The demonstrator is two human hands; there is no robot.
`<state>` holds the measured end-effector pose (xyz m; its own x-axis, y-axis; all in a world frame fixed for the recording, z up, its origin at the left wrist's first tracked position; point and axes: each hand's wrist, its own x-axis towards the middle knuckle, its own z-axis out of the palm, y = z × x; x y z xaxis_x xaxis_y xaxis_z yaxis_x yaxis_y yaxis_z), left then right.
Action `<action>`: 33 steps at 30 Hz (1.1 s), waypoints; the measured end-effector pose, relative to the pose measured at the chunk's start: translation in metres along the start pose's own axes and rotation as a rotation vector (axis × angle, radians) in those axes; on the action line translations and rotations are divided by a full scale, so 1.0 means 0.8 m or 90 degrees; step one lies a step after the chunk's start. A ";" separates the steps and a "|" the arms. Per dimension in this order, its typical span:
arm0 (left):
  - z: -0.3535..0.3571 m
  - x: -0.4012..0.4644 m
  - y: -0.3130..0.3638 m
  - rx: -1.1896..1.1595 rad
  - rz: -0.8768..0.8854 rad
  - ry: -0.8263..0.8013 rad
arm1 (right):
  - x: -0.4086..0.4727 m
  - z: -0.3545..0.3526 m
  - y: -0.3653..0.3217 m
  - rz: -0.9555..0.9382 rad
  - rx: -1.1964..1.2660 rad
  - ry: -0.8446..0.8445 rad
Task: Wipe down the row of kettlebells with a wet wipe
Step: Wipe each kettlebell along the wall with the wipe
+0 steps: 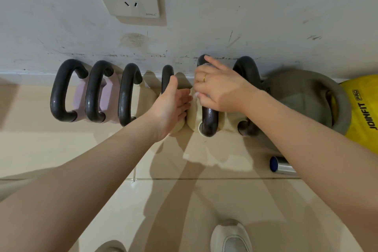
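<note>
A row of kettlebells stands on the tiled floor (61,149) against the wall (204,26), handles up: two lilac ones at the left, cream ones in the middle, then a large grey kettlebell (302,96) and a yellow kettlebell (364,112) at the right end. The right hand (219,90) is closed around the dark handle of the fifth kettlebell (208,122), with a scrap of white, judged to be the wet wipe (196,94), showing at its fingertips. The left hand (171,108) rests open against the cream body of the fourth kettlebell (167,76), steadying it and gripping nothing. No handle shows clear wetness, so which bells are finished cannot be told. Judged from the hand position alone, work is about mid-row; if it runs left to right, three bells to the right remain.
</note>
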<state>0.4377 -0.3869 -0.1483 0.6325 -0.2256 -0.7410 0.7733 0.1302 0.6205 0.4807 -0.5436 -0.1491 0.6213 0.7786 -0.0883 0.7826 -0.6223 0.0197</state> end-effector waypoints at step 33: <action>0.024 0.005 0.030 0.191 0.080 0.026 | -0.089 0.055 -0.079 -0.047 -0.151 0.026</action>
<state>0.4584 -0.4029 -0.1314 0.7280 -0.1866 -0.6597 0.6457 -0.1369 0.7512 0.3852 -0.5638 -0.1882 0.5595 0.8268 -0.0574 0.8102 -0.5310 0.2483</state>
